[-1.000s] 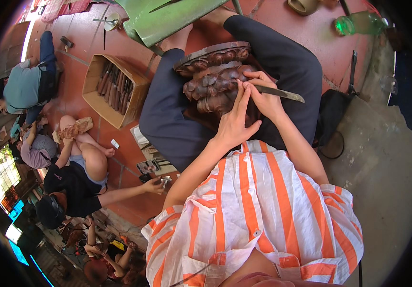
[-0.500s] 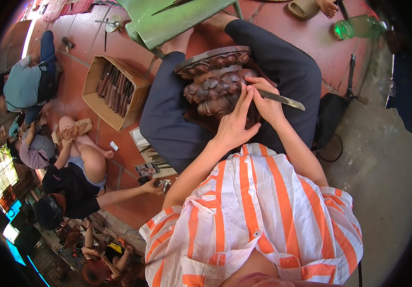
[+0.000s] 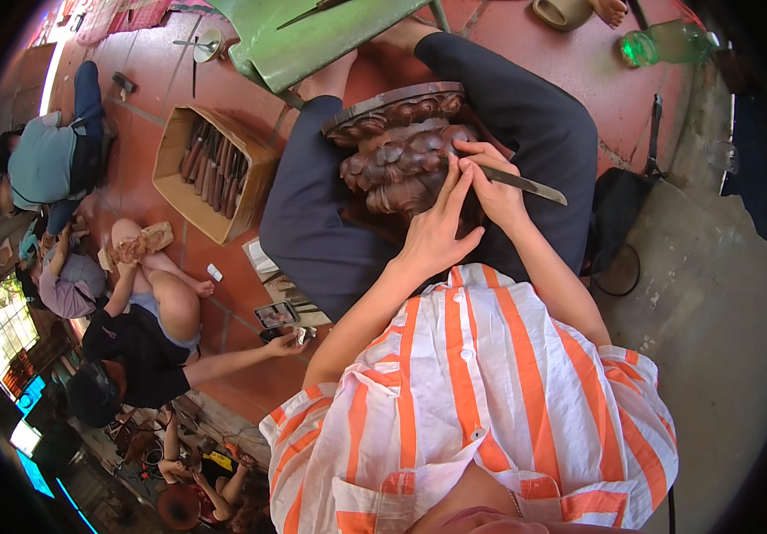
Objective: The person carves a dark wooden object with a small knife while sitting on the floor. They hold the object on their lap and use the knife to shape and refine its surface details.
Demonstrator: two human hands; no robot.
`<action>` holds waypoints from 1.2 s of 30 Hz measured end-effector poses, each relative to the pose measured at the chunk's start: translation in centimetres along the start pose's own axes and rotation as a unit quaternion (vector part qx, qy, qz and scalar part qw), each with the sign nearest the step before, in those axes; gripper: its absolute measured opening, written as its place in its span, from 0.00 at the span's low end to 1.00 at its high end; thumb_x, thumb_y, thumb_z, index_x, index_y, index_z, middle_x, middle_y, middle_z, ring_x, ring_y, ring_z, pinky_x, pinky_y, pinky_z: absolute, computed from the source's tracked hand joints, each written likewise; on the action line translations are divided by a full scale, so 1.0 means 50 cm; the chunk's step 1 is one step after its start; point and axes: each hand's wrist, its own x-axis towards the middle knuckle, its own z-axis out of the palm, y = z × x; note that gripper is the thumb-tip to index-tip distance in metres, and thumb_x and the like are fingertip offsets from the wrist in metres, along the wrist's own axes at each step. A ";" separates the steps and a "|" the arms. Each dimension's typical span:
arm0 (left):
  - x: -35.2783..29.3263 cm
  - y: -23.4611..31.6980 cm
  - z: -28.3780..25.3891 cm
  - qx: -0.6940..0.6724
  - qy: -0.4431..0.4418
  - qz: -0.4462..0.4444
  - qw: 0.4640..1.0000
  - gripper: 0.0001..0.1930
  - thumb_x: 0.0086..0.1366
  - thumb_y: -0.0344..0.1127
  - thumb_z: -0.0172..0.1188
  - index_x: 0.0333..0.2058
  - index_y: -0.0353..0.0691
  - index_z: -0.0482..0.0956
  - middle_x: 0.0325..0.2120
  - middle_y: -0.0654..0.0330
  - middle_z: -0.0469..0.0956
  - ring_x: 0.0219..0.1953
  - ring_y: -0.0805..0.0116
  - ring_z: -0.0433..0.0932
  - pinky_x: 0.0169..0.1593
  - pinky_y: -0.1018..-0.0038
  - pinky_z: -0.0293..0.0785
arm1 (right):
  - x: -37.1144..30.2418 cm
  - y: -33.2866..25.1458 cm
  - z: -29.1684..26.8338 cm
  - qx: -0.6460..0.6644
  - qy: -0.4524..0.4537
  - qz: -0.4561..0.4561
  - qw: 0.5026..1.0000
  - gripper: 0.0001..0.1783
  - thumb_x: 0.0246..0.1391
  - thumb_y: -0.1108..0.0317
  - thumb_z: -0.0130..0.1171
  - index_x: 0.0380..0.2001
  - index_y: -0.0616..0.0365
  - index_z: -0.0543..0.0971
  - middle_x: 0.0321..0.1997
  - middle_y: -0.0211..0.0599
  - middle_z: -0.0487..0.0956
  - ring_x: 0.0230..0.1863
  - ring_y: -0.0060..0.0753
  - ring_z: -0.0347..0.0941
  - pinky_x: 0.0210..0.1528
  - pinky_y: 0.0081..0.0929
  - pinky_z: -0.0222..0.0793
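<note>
A dark reddish-brown carved wooden piece [image 3: 392,165] with a round rim and rows of rounded curls lies between my bent legs. My right hand [image 3: 501,191] is closed around a flat, knife-like carving blade [image 3: 530,186]; its slanted metal end sticks out to the right, and its other end is hidden by my fingers at the carving. Stretched out, the fingers of my left hand [image 3: 437,231] rest on the carving's right side. Their tips meet my right fingers, and the left thumb stands apart.
Left of my leg is a cardboard box [image 3: 170,187] of wooden-handled tools. A green plastic stool [image 3: 312,44] stands ahead, a green bottle [image 3: 668,44] lies far right. At left, a co-worker's hand [image 3: 290,342] reaches toward a phone [image 3: 275,314]; other people sit behind.
My hands and the blade stay almost in place on the carving. The co-worker's outstretched hand at left has shifted slightly, and the view has moved a little.
</note>
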 end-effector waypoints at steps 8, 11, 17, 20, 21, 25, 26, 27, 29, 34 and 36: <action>-0.011 -0.008 0.003 0.036 0.002 0.017 0.999 0.52 0.50 0.31 0.69 0.70 0.42 0.45 0.70 0.42 0.45 0.32 0.56 0.82 0.33 0.69 0.80 | -0.012 -0.010 0.004 -0.007 -0.004 -0.016 1.000 0.09 0.59 0.75 0.55 0.36 0.71 0.81 0.52 0.45 0.79 0.49 0.33 0.77 0.52 0.26 0.71; -0.001 -0.003 0.006 0.009 -0.010 0.003 1.000 0.52 0.50 0.31 0.69 0.70 0.41 0.45 0.70 0.41 0.45 0.33 0.55 0.83 0.33 0.69 0.80 | -0.009 -0.003 0.000 0.033 0.001 0.014 0.999 0.09 0.59 0.76 0.55 0.36 0.71 0.81 0.52 0.46 0.79 0.49 0.33 0.77 0.51 0.26 0.71; -0.013 -0.012 0.007 0.034 0.016 0.020 0.999 0.52 0.50 0.31 0.68 0.70 0.41 0.46 0.69 0.40 0.46 0.35 0.53 0.83 0.34 0.68 0.81 | -0.005 -0.005 0.008 -0.073 0.004 -0.062 0.995 0.08 0.56 0.76 0.57 0.35 0.68 0.82 0.50 0.45 0.80 0.47 0.38 0.78 0.50 0.28 0.73; -0.001 -0.013 0.012 0.029 0.011 0.024 0.999 0.51 0.50 0.31 0.68 0.70 0.41 0.46 0.69 0.40 0.46 0.35 0.53 0.83 0.34 0.68 0.81 | -0.008 -0.003 0.001 0.022 0.004 0.009 1.000 0.08 0.55 0.74 0.58 0.35 0.67 0.83 0.51 0.45 0.79 0.50 0.39 0.76 0.53 0.31 0.70; 0.003 -0.012 0.013 0.025 0.006 0.027 0.999 0.51 0.50 0.31 0.68 0.70 0.41 0.46 0.69 0.40 0.46 0.35 0.53 0.83 0.34 0.68 0.81 | -0.008 -0.002 0.001 0.049 0.005 0.026 0.998 0.08 0.55 0.74 0.58 0.35 0.67 0.83 0.51 0.45 0.78 0.51 0.40 0.76 0.54 0.32 0.70; -0.020 -0.016 0.007 0.041 0.007 0.029 0.999 0.51 0.50 0.31 0.68 0.70 0.41 0.46 0.69 0.40 0.46 0.35 0.52 0.83 0.34 0.68 0.80 | -0.020 -0.005 0.010 -0.026 0.015 -0.032 0.999 0.08 0.54 0.74 0.58 0.35 0.67 0.82 0.49 0.44 0.79 0.49 0.38 0.76 0.51 0.31 0.71; -0.020 -0.014 0.006 0.040 0.007 0.023 0.999 0.51 0.50 0.31 0.68 0.70 0.41 0.46 0.69 0.40 0.46 0.35 0.52 0.83 0.35 0.68 0.80 | -0.017 -0.004 0.013 -0.062 0.017 -0.060 0.996 0.08 0.54 0.75 0.58 0.35 0.67 0.82 0.48 0.45 0.80 0.48 0.38 0.77 0.50 0.31 0.72; -0.018 -0.013 0.005 0.039 0.007 0.018 0.999 0.51 0.50 0.31 0.68 0.70 0.41 0.46 0.69 0.40 0.46 0.35 0.52 0.83 0.35 0.68 0.80 | -0.015 -0.001 0.011 -0.035 0.015 -0.044 0.998 0.08 0.54 0.75 0.58 0.35 0.68 0.82 0.49 0.45 0.79 0.48 0.38 0.77 0.50 0.31 0.72; -0.009 -0.007 0.003 0.028 -0.002 0.004 1.000 0.51 0.51 0.31 0.68 0.70 0.41 0.46 0.70 0.40 0.46 0.35 0.52 0.83 0.35 0.68 0.80 | -0.011 0.002 0.004 0.017 0.010 -0.014 1.000 0.08 0.55 0.75 0.57 0.35 0.68 0.82 0.50 0.45 0.79 0.48 0.37 0.77 0.50 0.30 0.71; -0.016 -0.008 0.007 0.020 0.013 0.016 1.000 0.52 0.51 0.30 0.67 0.70 0.41 0.44 0.70 0.41 0.44 0.36 0.53 0.83 0.36 0.68 0.81 | -0.011 -0.016 0.006 0.028 0.003 0.025 0.999 0.08 0.56 0.76 0.56 0.35 0.70 0.82 0.49 0.44 0.79 0.50 0.35 0.76 0.52 0.28 0.71; -0.021 -0.005 0.004 0.003 0.018 0.017 1.000 0.52 0.51 0.30 0.67 0.70 0.42 0.43 0.70 0.41 0.43 0.37 0.52 0.83 0.36 0.68 0.81 | -0.008 -0.003 0.008 -0.016 0.003 -0.005 1.000 0.08 0.56 0.76 0.56 0.35 0.69 0.82 0.49 0.44 0.79 0.50 0.35 0.76 0.52 0.28 0.71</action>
